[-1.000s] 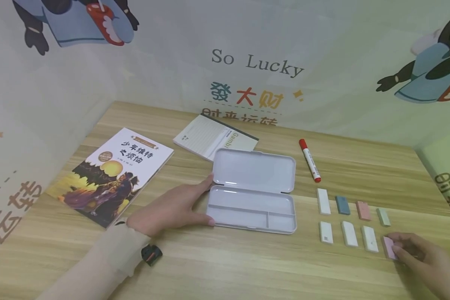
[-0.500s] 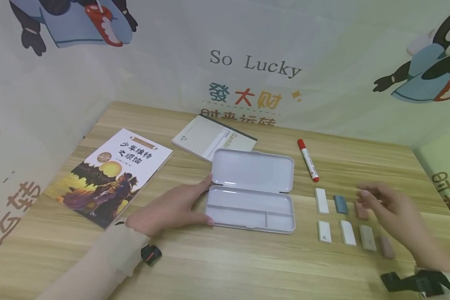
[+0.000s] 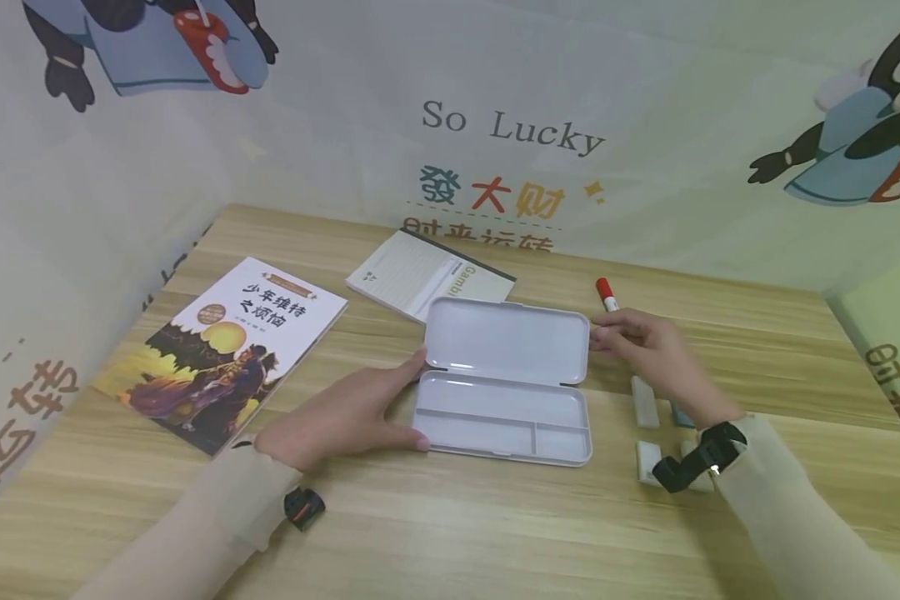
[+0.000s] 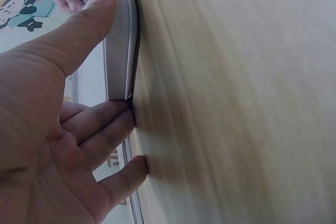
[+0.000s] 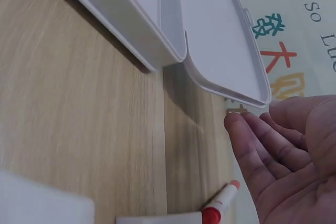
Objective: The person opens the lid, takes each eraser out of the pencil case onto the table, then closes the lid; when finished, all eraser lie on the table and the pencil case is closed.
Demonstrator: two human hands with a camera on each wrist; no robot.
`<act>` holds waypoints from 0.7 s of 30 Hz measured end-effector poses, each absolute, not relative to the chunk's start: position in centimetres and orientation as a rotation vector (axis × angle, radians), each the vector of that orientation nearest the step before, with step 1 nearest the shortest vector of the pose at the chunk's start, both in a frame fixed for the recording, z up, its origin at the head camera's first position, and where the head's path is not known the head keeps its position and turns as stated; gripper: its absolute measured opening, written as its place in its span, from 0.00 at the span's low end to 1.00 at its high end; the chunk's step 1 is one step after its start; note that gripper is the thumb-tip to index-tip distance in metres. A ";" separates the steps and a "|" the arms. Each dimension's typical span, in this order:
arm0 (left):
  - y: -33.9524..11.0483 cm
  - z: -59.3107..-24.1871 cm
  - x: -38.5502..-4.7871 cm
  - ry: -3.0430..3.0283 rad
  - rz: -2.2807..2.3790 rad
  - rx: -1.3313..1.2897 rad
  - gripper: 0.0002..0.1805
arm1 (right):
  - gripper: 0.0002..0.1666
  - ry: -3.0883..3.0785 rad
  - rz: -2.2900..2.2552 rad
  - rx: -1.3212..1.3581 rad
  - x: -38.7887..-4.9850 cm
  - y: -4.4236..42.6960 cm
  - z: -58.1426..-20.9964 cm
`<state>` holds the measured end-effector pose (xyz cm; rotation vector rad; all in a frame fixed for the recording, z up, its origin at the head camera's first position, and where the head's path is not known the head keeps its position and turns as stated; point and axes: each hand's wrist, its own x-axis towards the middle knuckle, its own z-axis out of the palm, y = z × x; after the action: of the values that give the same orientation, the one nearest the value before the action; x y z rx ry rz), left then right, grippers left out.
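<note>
A pale pencil case lies open on the table, its lid folded back and its base divided into compartments. My left hand grips its left end, thumb at the front corner and fingers by the hinge, as the left wrist view also shows. Beside the lid's right edge is my right hand, holding nothing; in the right wrist view its thumb and fingertips are apart, close to the lid corner. Whether they touch it I cannot tell. A red-capped marker is partly hidden behind this hand.
White erasers and a blue eraser lie under the right forearm, which hides several others. A book lies at the left, a notepad behind the case. A printed cloth rises behind the table.
My right hand has left the pink eraser at the far right and moved left across the erasers to the lid's right edge. My left hand stays at the pencil case.
</note>
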<state>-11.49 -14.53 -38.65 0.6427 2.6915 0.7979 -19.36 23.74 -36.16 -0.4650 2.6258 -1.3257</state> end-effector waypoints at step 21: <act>-14.4 -38.7 -11.6 2.690 0.814 0.647 0.64 | 0.18 2.619 -1.403 -0.411 -20.7 21.7 -36.5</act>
<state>-11.55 -14.41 -38.66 0.6465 2.6897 0.8145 -20.74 21.73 -36.47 -0.4105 2.6194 -1.4028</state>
